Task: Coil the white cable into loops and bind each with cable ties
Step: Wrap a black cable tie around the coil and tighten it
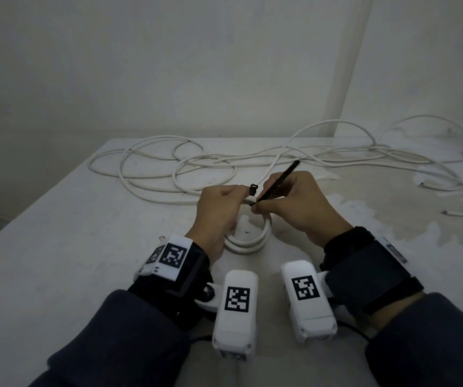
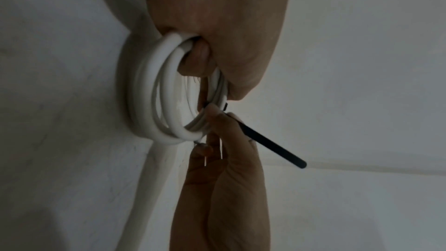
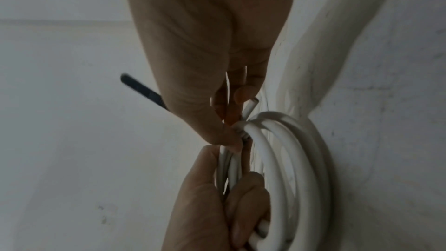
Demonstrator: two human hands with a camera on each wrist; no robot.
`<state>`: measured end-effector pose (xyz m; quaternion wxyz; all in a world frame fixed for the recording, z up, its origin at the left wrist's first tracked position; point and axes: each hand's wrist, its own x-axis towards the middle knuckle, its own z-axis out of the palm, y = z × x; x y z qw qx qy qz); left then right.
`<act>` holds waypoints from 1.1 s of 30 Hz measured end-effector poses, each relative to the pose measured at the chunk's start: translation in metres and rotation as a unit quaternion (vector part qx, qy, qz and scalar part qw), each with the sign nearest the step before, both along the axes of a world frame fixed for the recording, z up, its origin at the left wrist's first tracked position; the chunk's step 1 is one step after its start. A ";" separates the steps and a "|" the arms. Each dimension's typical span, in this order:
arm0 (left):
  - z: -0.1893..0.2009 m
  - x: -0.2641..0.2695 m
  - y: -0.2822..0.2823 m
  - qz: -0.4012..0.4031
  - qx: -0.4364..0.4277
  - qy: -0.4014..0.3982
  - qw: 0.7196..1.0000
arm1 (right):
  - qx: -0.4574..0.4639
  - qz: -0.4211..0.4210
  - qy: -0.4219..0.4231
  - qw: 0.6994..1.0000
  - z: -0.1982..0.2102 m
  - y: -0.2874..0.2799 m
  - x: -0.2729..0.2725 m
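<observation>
Binding step: your left hand [image 1: 219, 210] grips the coil [image 1: 250, 241], right hand [image 1: 294, 202] pinches the black tie [image 1: 278, 180]; next, thread its tail through the head.

A white cable [image 1: 248, 243] and a black tie [image 1: 278, 180] lie against a pale grey table [image 1: 71, 233], while dark blue sleeves [image 1: 129, 339] meet white boxes [image 1: 236, 303] printed with black-and-white square codes.

White cable [image 1: 152, 188] on grey table [image 1: 57, 247]

Head view looks down; both wrist views closely share the coil [image 2: 154, 93].
</observation>
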<state>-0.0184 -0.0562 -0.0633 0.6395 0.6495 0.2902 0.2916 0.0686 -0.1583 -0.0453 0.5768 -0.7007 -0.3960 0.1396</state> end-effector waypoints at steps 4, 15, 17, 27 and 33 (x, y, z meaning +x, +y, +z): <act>-0.002 -0.001 0.001 0.006 -0.023 -0.022 0.999 | 0.053 0.030 0.068 0.996 0.000 -0.002 -0.002; -0.002 0.003 0.003 0.039 0.027 -0.072 0.996 | 0.142 0.000 0.188 0.972 0.009 -0.001 -0.008; -0.002 0.003 0.004 0.046 0.032 -0.078 0.995 | 0.119 -0.001 0.188 0.975 0.008 -0.001 -0.007; -0.002 0.002 0.004 0.040 0.063 -0.099 0.992 | 0.026 0.050 0.114 0.992 0.006 -0.005 -0.005; -0.002 0.002 0.005 0.041 0.086 -0.094 0.991 | 0.028 0.046 0.113 0.992 0.006 -0.004 -0.003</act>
